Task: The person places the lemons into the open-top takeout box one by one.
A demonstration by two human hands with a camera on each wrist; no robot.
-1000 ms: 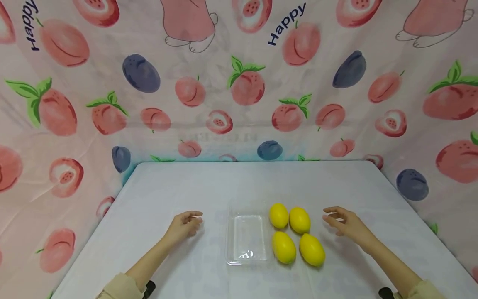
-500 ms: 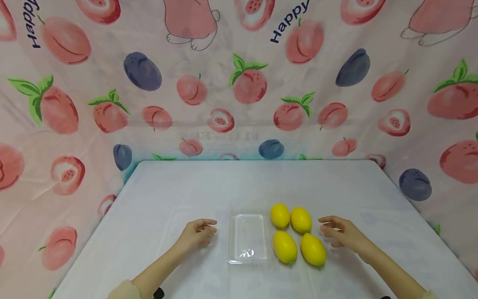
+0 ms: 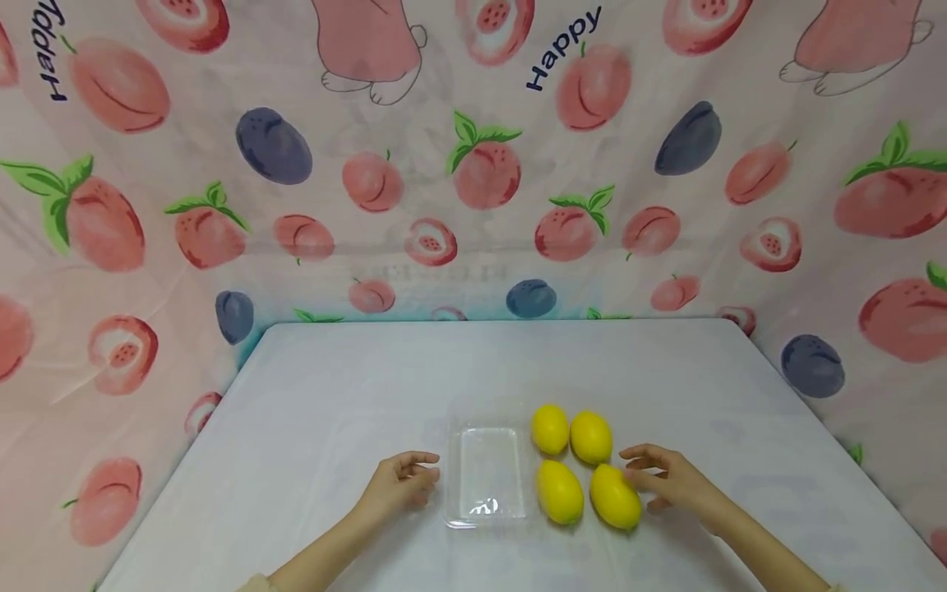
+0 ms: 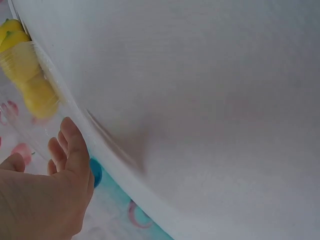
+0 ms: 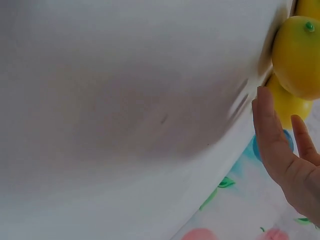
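A clear plastic box (image 3: 490, 473) lies on the table with several yellow lemons along its right side. My left hand (image 3: 399, 483), fingers loosely bent and holding nothing, is just left of the box wall. On the other side, my right hand (image 3: 673, 479) reaches in at the front right lemon (image 3: 616, 497), its thumb and fingers parted and its thumb tip overlapping that lemon's edge. The front left lemon (image 3: 560, 492) lies nearest the box. Behind them are the back left lemon (image 3: 551, 429) and the back right lemon (image 3: 591, 437). The right wrist view shows a lemon (image 5: 300, 57) beyond the fingers (image 5: 267, 125).
A white cloth covers the table (image 3: 355, 370), whose back edge runs along a fruit-printed curtain (image 3: 429, 148). The curtain also hangs at both sides.
My left hand has moved right and nearer to me, up to the box. My right hand has come left and nearer, to the front right lemon. Box and lemons stay in place.
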